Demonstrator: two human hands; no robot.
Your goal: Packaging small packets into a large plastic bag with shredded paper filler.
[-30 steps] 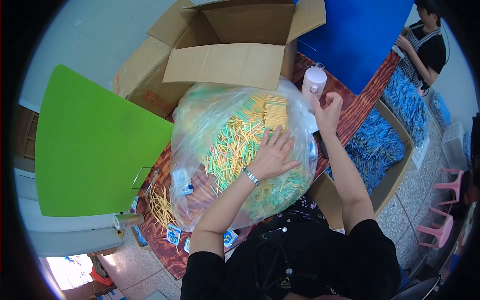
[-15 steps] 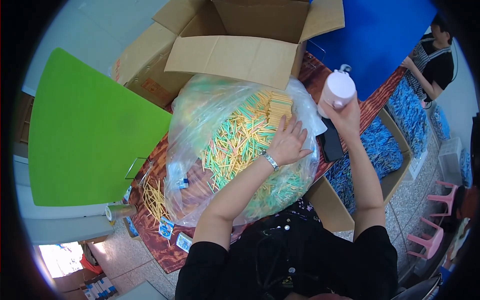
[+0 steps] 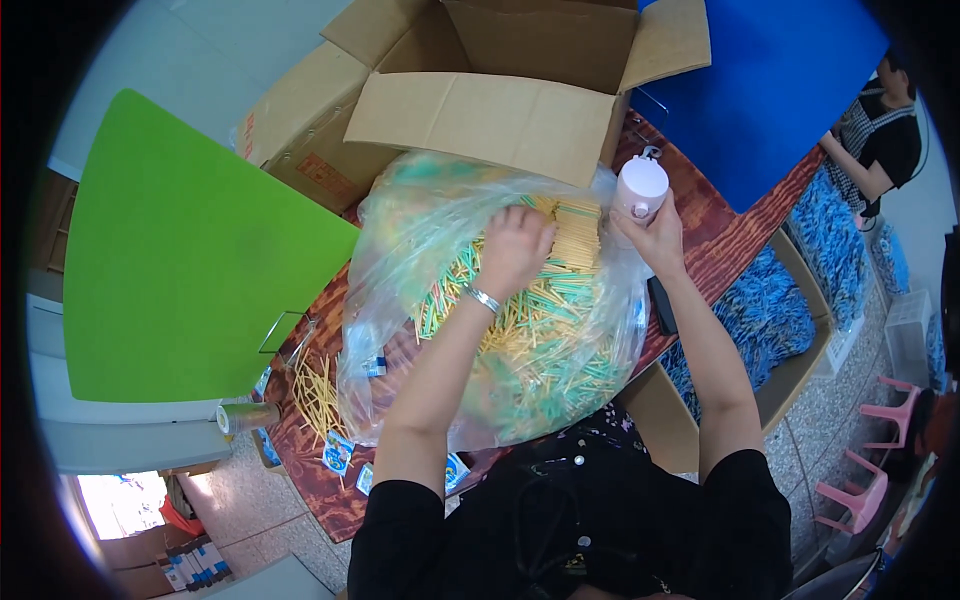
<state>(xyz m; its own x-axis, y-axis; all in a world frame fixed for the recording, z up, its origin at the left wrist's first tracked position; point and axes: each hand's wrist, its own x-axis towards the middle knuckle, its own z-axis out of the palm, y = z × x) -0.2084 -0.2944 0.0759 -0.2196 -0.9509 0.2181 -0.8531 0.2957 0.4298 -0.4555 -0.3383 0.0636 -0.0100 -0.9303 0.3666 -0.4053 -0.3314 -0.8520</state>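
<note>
My right hand is wrapped round a pale pink bottle with a small loop at its lid, held at the right edge of a large clear plastic bag. Inside the bag lies a heap of thin yellow, green and pink sticks. Beside the bottle, some yellow sticks lie lined up in a bundle. My left hand, a metal bracelet on its wrist, rests on the heap just left of this bundle. Its fingers are bent down into the sticks, and their tips are hidden.
An open cardboard box stands behind the bag. A green board is at left, a blue board at right. A black phone lies by my right forearm. Loose yellow sticks lie front left. Another person is far right.
My left hand has moved left over the heap, its spread fingers now bent. My right hand has brought the bottle leftward, closer to the bundle. The whole view has shifted slightly.
</note>
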